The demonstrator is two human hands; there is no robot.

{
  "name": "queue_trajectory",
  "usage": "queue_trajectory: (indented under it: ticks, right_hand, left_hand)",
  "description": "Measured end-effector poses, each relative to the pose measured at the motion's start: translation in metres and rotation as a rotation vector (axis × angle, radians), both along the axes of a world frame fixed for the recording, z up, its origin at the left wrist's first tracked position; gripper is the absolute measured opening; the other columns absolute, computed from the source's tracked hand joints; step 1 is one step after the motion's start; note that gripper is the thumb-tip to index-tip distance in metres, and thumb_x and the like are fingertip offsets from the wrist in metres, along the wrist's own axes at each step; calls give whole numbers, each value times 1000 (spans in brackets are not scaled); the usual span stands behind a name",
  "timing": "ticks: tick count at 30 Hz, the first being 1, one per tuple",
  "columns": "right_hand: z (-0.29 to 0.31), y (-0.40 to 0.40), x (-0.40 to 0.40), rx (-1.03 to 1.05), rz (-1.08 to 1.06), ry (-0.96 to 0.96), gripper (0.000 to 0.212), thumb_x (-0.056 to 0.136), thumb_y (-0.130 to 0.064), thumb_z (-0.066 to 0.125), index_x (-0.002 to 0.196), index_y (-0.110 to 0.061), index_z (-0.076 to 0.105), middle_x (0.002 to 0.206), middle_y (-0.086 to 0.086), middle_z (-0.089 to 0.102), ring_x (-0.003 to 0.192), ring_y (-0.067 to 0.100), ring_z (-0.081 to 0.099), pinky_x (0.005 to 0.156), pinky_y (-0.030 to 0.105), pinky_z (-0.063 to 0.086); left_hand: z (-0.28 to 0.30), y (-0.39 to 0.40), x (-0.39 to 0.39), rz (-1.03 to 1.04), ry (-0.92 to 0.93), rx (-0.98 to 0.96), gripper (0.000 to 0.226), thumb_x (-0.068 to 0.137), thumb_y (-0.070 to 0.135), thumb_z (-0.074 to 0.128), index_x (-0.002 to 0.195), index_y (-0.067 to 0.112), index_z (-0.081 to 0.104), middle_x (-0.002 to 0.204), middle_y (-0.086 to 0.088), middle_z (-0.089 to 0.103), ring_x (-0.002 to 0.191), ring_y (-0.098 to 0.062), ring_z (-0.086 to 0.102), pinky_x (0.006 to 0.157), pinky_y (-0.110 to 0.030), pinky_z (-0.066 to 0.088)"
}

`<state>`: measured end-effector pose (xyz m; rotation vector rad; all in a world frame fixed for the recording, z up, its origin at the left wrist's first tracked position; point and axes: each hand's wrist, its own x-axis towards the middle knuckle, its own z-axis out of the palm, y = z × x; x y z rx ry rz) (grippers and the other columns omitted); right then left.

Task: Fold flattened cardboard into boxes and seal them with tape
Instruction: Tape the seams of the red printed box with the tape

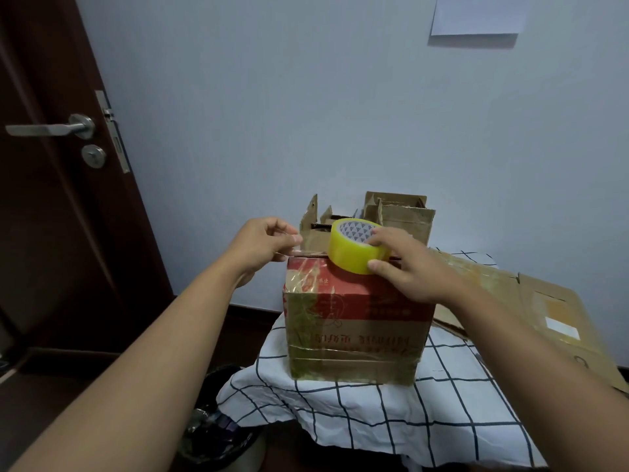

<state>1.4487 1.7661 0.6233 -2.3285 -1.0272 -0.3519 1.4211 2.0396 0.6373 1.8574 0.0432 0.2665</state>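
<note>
Two bare hands worked tape over a red-printed brown cardboard box (354,321) on a white black-checked tablecloth (391,413).
From the head view, the right hand (405,264) gripped the yellowish roll of clear tape (354,248) atop the box; the left hand (262,243) pinched the tape's free end (297,251) at the box's far left edge.

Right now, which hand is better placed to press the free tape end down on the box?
Left. The left hand already pinches the tape end at the box's top left edge. The right hand grips the roll, so it is busy.
</note>
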Motion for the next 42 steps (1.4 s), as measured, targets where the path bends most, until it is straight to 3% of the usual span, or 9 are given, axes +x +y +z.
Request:
queue_trajectory:
  ticks: [4,7,10,13,16,22,29,34,42]
  right_hand:
    - [25,6,-2,69,-11,88,34,97,-26,60,128,-18,51,111,-13,47,111,11,39,89,28,37]
    - [43,12,2,-25,-32,108,60,86,-41,72,135,-24,43,121,-6,45,113,12,37,88,27,31]
    - [50,20,12,-137,-77,20,66,84,-32,74,138,-20,39,128,4,45,119,20,39,90,30,33]
    - [41,29,21,-154,-123,-69,61,85,-18,70,138,-16,40,127,9,44,120,26,40,92,35,36]
    - [25,35,24,-160,-130,-114,59,83,-15,70,135,-17,42,119,8,42,114,25,38,87,36,37]
    - [5,37,21,-156,-214,-177,59,87,-17,66,139,-22,39,118,4,38,113,22,30,76,32,31]
    - [-9,41,32,245,-387,-137,47,76,6,59,121,-6,53,119,13,51,106,28,49,78,30,32]
    - [-3,50,29,572,-476,123,45,80,4,46,120,-17,48,99,8,59,88,25,51,69,34,36]
    - [1,54,38,576,-540,276,10,92,-16,59,99,-13,52,78,-2,54,66,13,47,52,26,35]
  left_hand:
    - [-1,-4,2,61,-50,-124,7,90,5,69,89,10,65,76,-5,64,60,-8,64,58,-17,52]
    - [-6,-8,3,117,-45,-187,5,91,8,69,89,8,65,78,-6,64,64,-10,62,57,-16,52]
    - [-10,-11,3,164,-6,-249,8,92,10,68,85,9,64,81,-5,64,68,-11,63,59,-18,54]
    - [-17,-18,3,268,-72,-13,14,96,17,64,83,15,58,82,-2,62,72,-13,61,65,-26,53]
    - [-25,-30,1,366,-204,328,14,99,21,56,86,18,53,89,4,56,75,-3,51,62,-15,36]
    - [-50,-39,4,401,-352,466,11,99,19,55,107,12,51,116,-1,40,97,-13,48,77,-22,34]
    - [-51,-38,13,326,-336,465,23,99,21,56,116,13,43,111,-1,54,92,-20,57,74,-33,43]
    - [-52,-35,16,260,-322,593,17,103,29,47,113,22,35,75,-4,63,69,-26,60,61,-42,49]
    - [-46,-34,14,269,-156,448,10,101,35,43,100,30,34,75,-3,67,70,-23,63,67,-39,50]
